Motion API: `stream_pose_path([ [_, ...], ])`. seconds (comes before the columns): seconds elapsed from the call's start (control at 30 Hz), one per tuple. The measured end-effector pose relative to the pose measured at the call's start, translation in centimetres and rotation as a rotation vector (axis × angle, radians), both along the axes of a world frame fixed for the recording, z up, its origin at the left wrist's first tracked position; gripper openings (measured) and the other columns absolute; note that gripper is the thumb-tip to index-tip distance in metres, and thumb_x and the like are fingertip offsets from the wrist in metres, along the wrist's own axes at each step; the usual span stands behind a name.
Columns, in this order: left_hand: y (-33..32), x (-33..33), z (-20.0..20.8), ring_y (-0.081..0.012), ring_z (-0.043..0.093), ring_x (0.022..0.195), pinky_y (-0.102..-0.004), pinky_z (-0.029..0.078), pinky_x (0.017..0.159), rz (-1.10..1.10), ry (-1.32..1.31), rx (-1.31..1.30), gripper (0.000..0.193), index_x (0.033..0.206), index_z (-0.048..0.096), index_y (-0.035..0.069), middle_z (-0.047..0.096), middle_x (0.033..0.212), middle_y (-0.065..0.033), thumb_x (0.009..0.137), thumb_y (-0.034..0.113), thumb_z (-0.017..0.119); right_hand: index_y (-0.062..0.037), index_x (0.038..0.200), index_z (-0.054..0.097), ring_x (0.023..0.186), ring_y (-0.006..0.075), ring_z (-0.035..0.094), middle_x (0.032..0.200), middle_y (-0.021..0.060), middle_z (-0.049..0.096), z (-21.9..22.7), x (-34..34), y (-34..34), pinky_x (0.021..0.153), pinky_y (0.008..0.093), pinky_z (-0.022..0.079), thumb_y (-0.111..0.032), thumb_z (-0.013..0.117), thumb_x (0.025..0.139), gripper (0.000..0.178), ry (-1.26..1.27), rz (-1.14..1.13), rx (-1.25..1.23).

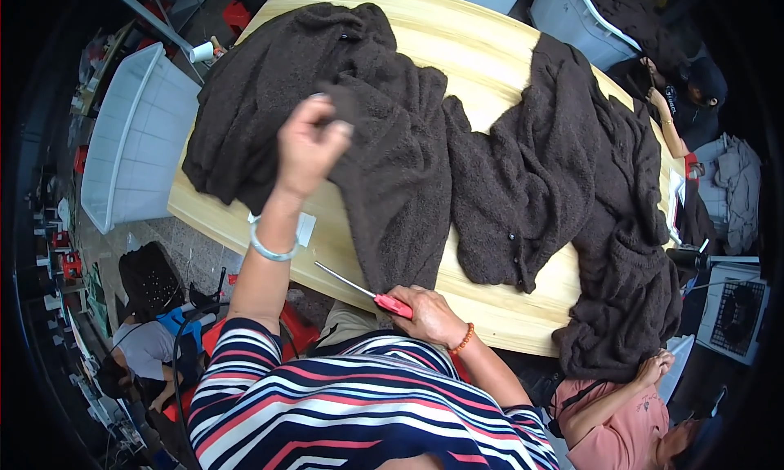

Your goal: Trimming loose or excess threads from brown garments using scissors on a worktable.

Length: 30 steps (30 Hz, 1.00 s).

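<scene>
Dark brown knit garments lie bunched across the table; the left cardigan (269, 86) spreads in front of my hands. My left hand (309, 147) is raised over it, fingers curled and smeared by motion. A blurred dark flap of knit shows between thumb and fingertips, as if pinched. At the near table edge my right hand (429, 316) is closed around a red-handled screwdriver (394, 305), its thin metal shaft pointing up and left. That hand rests beside the cardigan's lower edge. Another dark brown cardigan (523, 176), with small dark buttons, lies to the right.
The light wood table (445, 29) has a white paper piece (305, 229) near its left edge. White plastic bins (135, 135) stand left and at the far right. A person in pink (608, 421) touches knit at lower right; a person in dark clothes (694, 102) sits at upper right.
</scene>
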State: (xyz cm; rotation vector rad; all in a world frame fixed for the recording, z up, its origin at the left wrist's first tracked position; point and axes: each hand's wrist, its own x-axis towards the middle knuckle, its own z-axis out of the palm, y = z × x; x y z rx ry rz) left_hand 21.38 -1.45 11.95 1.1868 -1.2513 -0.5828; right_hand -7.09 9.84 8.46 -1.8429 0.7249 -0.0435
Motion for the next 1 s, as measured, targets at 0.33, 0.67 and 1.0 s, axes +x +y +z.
stream_pose_path([
  [0.33,4.9,-9.3,-10.3,-0.0303,0.060,0.094,-0.0397,0.046,0.082,-0.445,-0.706,0.397,0.017,0.084,0.068,0.007,0.064,0.090,-0.0087,0.076,0.022,0.071,-0.0093,0.101,0.061,0.082,0.0341,0.063,0.083,0.0163,0.065,-0.9,-7.4,3.6,0.073,0.0420,0.050,-0.030,0.067,0.083,0.028,0.279,-0.076,-0.074],
  [0.67,5.6,-10.3,-16.3,-0.0400,0.015,0.141,-0.0654,0.011,0.110,-0.252,-0.907,0.368,0.068,0.140,0.043,0.018,0.029,0.149,-0.0152,0.081,0.043,0.067,-0.0065,0.090,0.061,0.063,0.0369,0.064,0.064,0.0192,0.063,0.7,-6.5,2.2,0.060,0.0450,0.051,-0.033,0.063,0.086,0.027,0.518,-0.334,-0.295],
  [1.0,6.3,-11.2,-16.8,-0.0480,0.009,0.140,-0.0716,0.002,0.106,-0.232,-0.972,0.336,0.076,0.133,0.053,0.027,0.027,0.147,-0.0236,0.067,0.061,0.071,-0.0051,0.082,0.060,0.068,0.0389,0.065,0.068,0.0215,0.064,-0.6,-2.2,-5.8,0.062,0.0491,0.052,-0.033,0.064,0.084,0.028,0.499,-0.296,-0.494],
])
